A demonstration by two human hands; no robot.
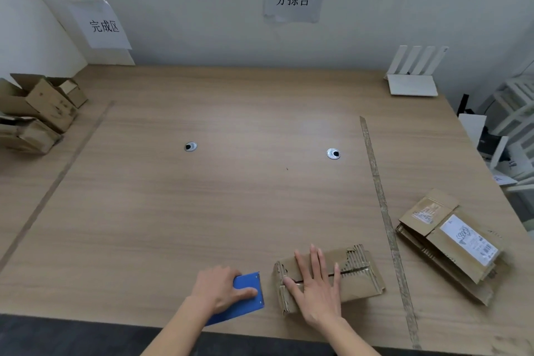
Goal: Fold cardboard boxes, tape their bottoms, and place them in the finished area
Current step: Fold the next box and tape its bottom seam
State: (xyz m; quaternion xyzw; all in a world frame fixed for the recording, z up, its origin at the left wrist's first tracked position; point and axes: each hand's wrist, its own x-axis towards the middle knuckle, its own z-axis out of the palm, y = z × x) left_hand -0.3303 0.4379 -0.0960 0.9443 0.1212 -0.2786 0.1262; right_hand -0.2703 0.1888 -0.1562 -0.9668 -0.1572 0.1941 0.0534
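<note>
I see much free room in the middle of the table (231,196). Near its front edge, my right hand (315,289) presses flat, fingers straight, on the cardboard box (361,283). Just beside, my left hand (219,289) grips the blue tape dispenser (245,298). Flat boxes (450,243) lie by the right edge, folded boxes (37,110) by the left edge.

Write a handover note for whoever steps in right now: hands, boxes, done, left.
Left hand grips the blue tape dispenser on the table.
Right hand presses flat on the closed flaps of the box; the seam looks untaped.
Flat boxes are stacked right of the tape line.
Done: folded boxes sit far left, under the finished-area sign.
Left: tape this seam, move the box left, then work through the flat stack.
</note>
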